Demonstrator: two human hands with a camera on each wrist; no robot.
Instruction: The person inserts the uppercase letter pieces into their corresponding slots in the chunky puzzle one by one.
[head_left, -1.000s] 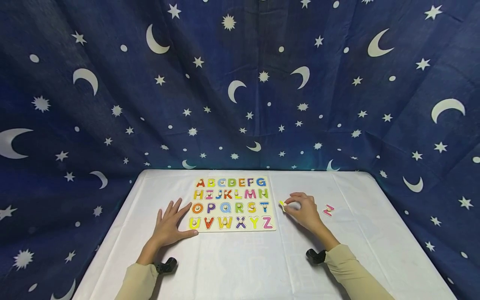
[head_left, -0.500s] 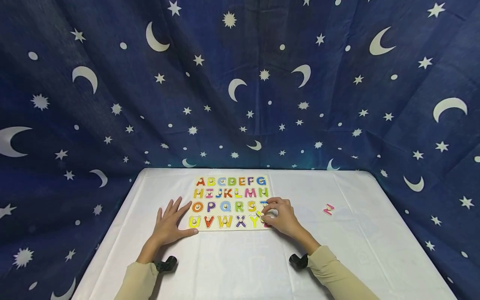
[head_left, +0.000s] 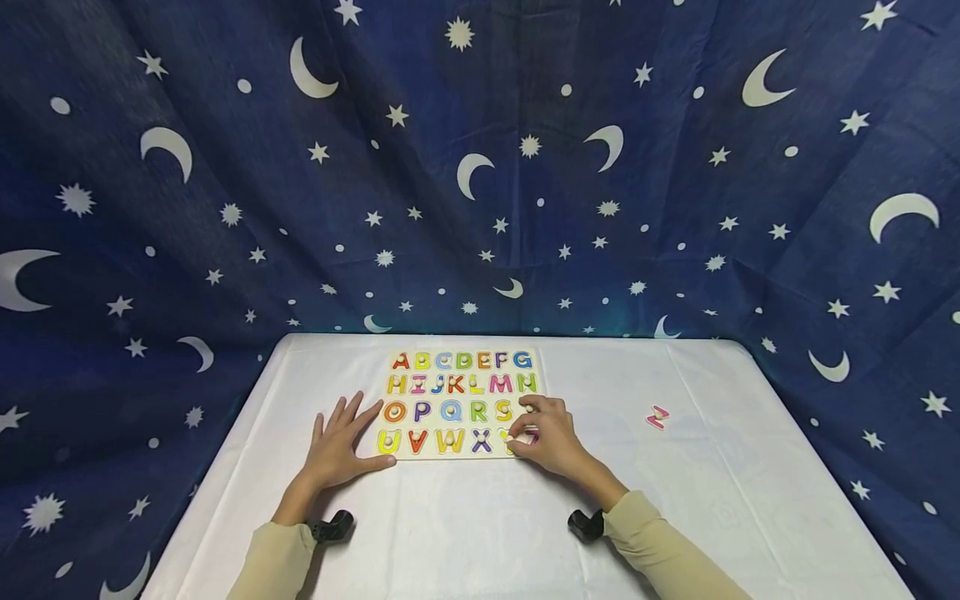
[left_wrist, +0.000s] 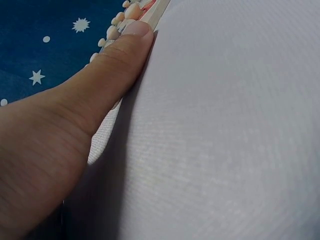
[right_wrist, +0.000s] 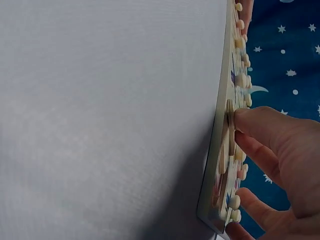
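**Right hand seats a yellow letter in the bottom row of the alphabet board**

Right hand (head_left: 546, 435) is over the lower right corner of the alphabet puzzle board (head_left: 459, 406), fingers curled, pinching a yellow letter piece (head_left: 512, 439) at the Y slot, next to the purple X (head_left: 482, 442). Right wrist view: fingertips (right_wrist: 245, 119) press a flat piece against the board face, near its edge; whether it is fully sunk cannot be told.

Left hand (head_left: 339, 450) lies flat and open on the tabletop (head_left: 465, 533), fingers spread, thumb (left_wrist: 127, 47) touching the board's lower left edge and bracing it. It holds nothing.

Doing it well, judged: keep the piece level, turn it to match the cutout, press straight down, keep the left hand steady so the board does not slide on the white cloth.

Pose: both forearms come in from the near edge, beige sleeves, wrists low. Right wrist angled inward towards the board.

A pink Z piece (head_left: 657, 417) lies loose on the tabletop, well apart to the right. Star-and-moon curtain (head_left: 480, 167) behind.
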